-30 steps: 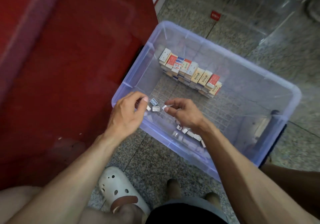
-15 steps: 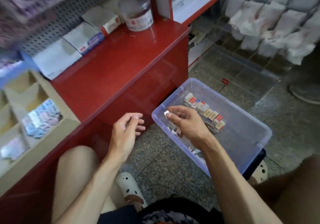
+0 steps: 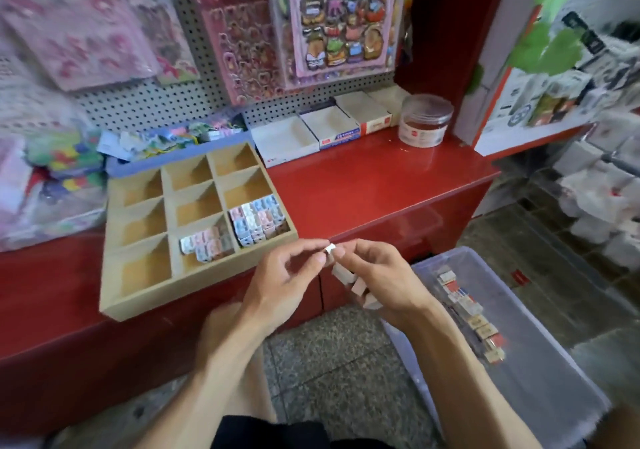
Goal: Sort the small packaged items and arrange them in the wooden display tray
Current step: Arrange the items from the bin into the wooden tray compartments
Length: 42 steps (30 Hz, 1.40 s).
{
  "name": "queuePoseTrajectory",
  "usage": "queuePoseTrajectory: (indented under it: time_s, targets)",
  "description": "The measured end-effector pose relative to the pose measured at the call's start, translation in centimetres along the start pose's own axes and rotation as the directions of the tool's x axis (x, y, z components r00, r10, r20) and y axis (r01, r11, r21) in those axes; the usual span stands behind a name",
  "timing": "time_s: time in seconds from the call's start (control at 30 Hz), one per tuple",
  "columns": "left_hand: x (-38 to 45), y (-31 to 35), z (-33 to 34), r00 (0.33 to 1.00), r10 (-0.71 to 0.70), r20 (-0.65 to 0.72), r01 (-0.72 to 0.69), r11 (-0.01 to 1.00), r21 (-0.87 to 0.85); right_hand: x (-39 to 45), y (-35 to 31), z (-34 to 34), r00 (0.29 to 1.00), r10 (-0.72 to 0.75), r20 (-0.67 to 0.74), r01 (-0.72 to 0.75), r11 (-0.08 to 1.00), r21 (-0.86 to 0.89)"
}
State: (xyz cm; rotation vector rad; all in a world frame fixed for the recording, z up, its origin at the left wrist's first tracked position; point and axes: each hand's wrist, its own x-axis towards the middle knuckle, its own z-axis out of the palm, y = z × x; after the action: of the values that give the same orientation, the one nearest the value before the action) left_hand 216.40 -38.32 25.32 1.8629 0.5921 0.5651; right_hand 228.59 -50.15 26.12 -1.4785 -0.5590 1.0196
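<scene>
Packet (image 3: 330,248) at frame centre, pinched between both hands' fingertips, likely being oriented before placement. Left hand (image 3: 287,275) grip: thumb and forefinger on packet. Right hand (image 3: 377,277) grip: pinches packet, more packets (image 3: 351,282) tucked under curled fingers. Tray (image 3: 138,301) on tabletop (image 3: 363,178), left; two compartments filled. Bin (image 3: 540,372) lower right.

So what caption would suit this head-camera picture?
Both hands, left and right, pinch a small white packet beside a partly filled wooden tray.
</scene>
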Motion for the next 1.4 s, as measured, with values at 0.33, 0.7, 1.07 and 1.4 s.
queuePoseTrajectory:
  time_s: [0.33,0.7,1.07,1.4]
  targets:
    - [1.0,-1.4,-7.7,0.993,-0.006,-0.114,0.009,1.0,0.027,4.5,-2.2,6.6,0.994,0.058,0.096,-0.061,0.997,0.036]
    - [1.9,-5.4,-15.4,0.969,-0.084,-0.234,0.161,0.928,0.336,8.6,-1.1,10.3,0.995,0.066,0.072,-0.07,0.996,0.06]
    - [5.8,-7.0,-14.7,0.993,0.007,-0.117,0.095,0.529,0.843,9.1,-0.6,9.8,0.997,0.065,0.029,-0.066,0.997,0.026]
    - [6.2,-7.4,-16.5,0.993,-0.116,-0.004,0.086,0.711,0.698,8.7,-0.7,8.9,0.997,0.072,-0.017,-0.071,0.997,0.041]
